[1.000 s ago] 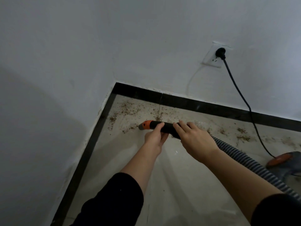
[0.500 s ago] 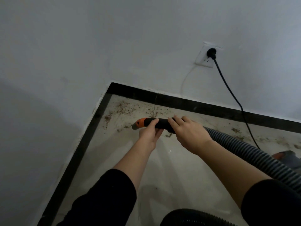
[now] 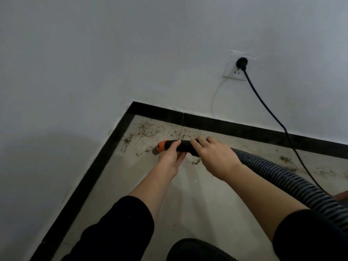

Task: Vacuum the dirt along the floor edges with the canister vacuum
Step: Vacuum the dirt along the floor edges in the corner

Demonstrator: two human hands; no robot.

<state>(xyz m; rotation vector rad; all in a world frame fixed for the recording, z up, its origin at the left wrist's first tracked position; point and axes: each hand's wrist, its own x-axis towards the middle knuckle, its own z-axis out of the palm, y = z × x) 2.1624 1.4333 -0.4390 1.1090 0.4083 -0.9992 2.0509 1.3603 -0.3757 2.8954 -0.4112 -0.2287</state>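
Note:
A black vacuum nozzle (image 3: 185,146) with an orange tip (image 3: 162,145) points left, low over the pale floor near the room corner. My left hand (image 3: 170,157) grips it from below just behind the orange tip. My right hand (image 3: 214,156) holds it from above where the ribbed grey hose (image 3: 278,176) joins. Brown dirt (image 3: 145,129) lies scattered in the corner beyond the tip and along the black skirting (image 3: 235,127). A small clump of dirt (image 3: 195,162) lies under the nozzle. More dirt (image 3: 287,160) sits to the right.
A black power cord (image 3: 263,106) runs from a wall socket (image 3: 235,69) down to the floor at the right. A sliver of the orange canister (image 3: 341,197) shows at the right edge. A hose loop (image 3: 197,248) curves at the bottom. White walls meet at the corner.
The nozzle and both hands have shifted left toward the corner. The view has swung so the canister has slid almost out of frame at the right, and a hose loop appeared at the bottom.

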